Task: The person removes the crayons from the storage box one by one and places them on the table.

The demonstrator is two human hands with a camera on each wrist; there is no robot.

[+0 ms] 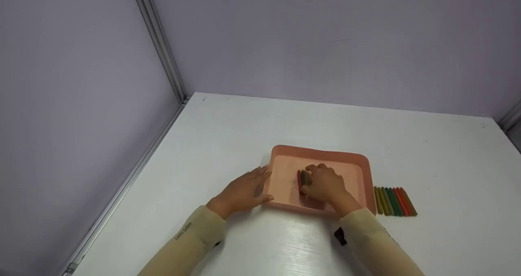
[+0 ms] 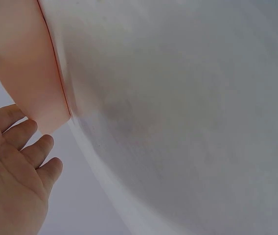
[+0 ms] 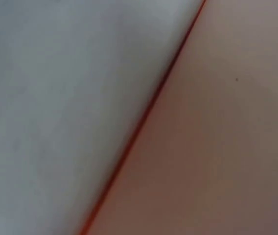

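Observed: a pink tray (image 1: 321, 154) sits on the white worktop (image 1: 260, 121), directly under and between both hands.

Left hand (image 1: 244, 190): fingers straight and spread, resting flat against the tray's outer wall on its own side. The left wrist view confirms the open palm (image 2: 11, 166) just beside the tray's corner (image 2: 26, 73). It grips nothing.

Right hand (image 1: 325, 184): lowered inside the tray, fingers curled round a few crayons (image 1: 302, 180), a red one and a dark green one showing just beyond the fingertips, toward the left hand. Whether the crayons already touch the tray floor cannot be told. The right wrist view shows only blurred tray surface (image 3: 217, 147) and worktop, and adds nothing on the grip.

A row of crayons (image 1: 395, 201) in olive, green, red and brownish tones lies side by side on the worktop, outside the tray, on the far side of the right hand from the left, just beside the tray wall.

Judgement: the step in hand appears to be setting crayons into the tray while the left hand steadies it. The next move would call for releasing the held crayons flat on the tray floor, then reaching outward to the row without knocking the tray wall or scattering the row.
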